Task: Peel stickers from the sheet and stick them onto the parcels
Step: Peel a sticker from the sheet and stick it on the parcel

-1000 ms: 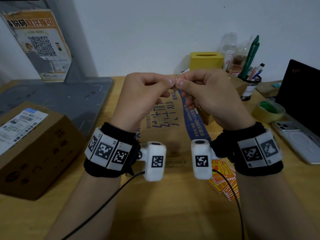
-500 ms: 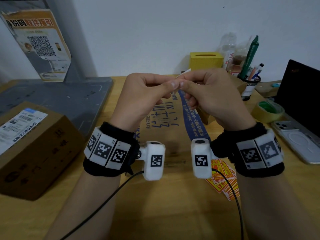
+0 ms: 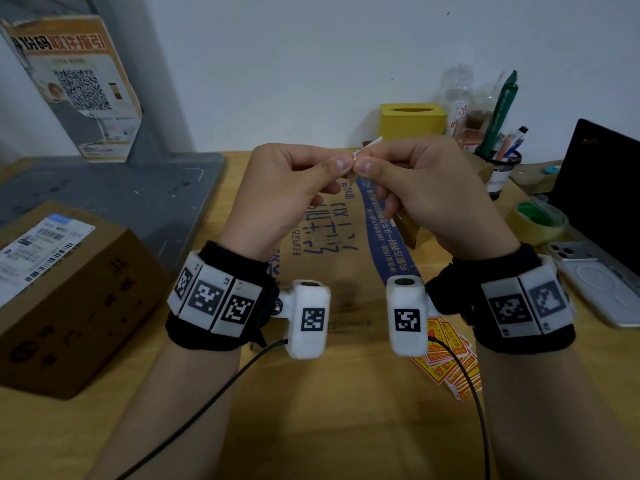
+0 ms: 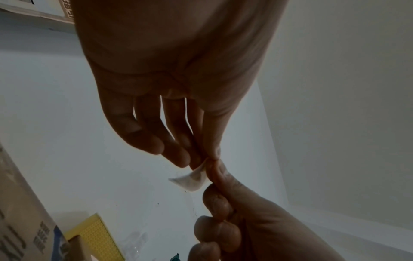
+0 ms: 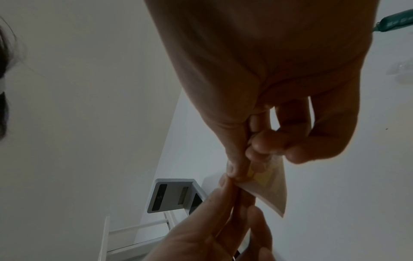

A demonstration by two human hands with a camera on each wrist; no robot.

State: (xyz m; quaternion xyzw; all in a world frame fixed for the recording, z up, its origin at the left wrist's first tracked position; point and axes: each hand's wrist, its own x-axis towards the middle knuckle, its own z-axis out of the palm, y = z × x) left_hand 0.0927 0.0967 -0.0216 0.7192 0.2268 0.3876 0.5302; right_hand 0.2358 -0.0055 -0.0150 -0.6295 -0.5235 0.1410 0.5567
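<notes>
white sticker sheet (image 3: 367, 147) pinched between raised left hand (image 3: 287, 199) and right hand (image 3: 436, 195), thumbtips meeting.

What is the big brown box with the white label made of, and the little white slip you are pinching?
The big brown box looks like matte cardboard: dull brown faces, folded edges, a paper label stuck on top. The little white slip pinched between the left hand and right hand looks like thin paper, probably glossy sticker backing: it curls and light shines through.
</notes>
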